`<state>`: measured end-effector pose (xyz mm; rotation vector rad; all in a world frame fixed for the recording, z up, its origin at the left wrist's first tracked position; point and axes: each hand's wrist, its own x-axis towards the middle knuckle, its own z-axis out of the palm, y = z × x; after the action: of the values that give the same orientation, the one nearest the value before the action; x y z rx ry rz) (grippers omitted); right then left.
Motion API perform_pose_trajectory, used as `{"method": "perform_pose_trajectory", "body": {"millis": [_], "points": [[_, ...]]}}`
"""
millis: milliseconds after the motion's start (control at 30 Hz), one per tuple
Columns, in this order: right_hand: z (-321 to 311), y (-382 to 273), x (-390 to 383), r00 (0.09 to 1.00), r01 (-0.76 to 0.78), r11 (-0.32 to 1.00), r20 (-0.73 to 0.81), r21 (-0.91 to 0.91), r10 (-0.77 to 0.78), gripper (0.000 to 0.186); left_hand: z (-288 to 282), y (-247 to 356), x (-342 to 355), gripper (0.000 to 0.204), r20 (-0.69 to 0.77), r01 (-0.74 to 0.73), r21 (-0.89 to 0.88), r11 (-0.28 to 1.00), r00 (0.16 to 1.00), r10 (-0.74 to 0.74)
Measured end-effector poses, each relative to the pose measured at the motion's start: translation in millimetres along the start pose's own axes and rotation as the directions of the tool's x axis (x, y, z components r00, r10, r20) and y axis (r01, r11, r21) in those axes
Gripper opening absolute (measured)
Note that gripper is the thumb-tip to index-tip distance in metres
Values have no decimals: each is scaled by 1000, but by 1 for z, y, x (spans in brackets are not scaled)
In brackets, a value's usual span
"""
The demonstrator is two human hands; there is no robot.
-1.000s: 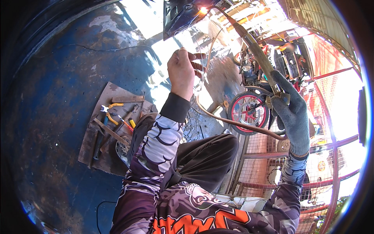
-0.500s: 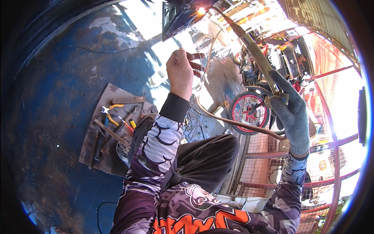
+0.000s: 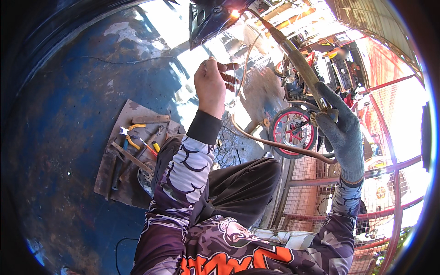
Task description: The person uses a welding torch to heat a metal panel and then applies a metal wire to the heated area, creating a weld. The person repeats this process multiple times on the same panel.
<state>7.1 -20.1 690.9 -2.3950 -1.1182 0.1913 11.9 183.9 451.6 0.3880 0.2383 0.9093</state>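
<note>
My right hand (image 3: 341, 126), in a grey-blue knitted glove, is wrapped round the handle of a brass-coloured gas torch (image 3: 300, 64). The torch slants up and left, and its bent tip ends at a bright glowing spot (image 3: 235, 13) on the edge of a dark blue part (image 3: 208, 20). My bare left hand (image 3: 210, 87) pinches a thin wire (image 3: 218, 32) between thumb and forefinger, its other fingers spread to the right. From there the wire loops up toward the glow. Glare hides just where it meets the dark part.
A brown hose (image 3: 284, 145) curves below the torch. To the left, a board (image 3: 130, 195) on the blue floor bears yellow-handled pliers (image 3: 133, 137), a hammer (image 3: 133, 158) and other tools. A motorcycle wheel with a red rim (image 3: 293, 133) stands right of centre, near a red mesh fence (image 3: 302, 182).
My left hand has shifted very slightly left with the wire. The glow at the torch tip looks smaller, with fewer sparks. My right hand has hardly moved.
</note>
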Motion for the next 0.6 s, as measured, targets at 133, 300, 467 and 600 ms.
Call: {"method": "perform_pose_trajectory", "body": {"millis": [133,300,467,600], "points": [[2,3,1,999,25,999,-19,-37,-25,61,0,0,0,28,4,-6,3,1000,1000,6],[1,6,2,999,29,998,-26,-62,-31,61,0,1,1,28,2,-1,9,1000,1000,1],[1,2,3,1000,14,996,-15,-86,-15,61,0,2,0,28,0,-13,16,1000,1000,13],[-1,-3,1,1000,-20,997,4,-69,20,60,1,3,-2,28,-10,-25,36,999,1000,25]]}}
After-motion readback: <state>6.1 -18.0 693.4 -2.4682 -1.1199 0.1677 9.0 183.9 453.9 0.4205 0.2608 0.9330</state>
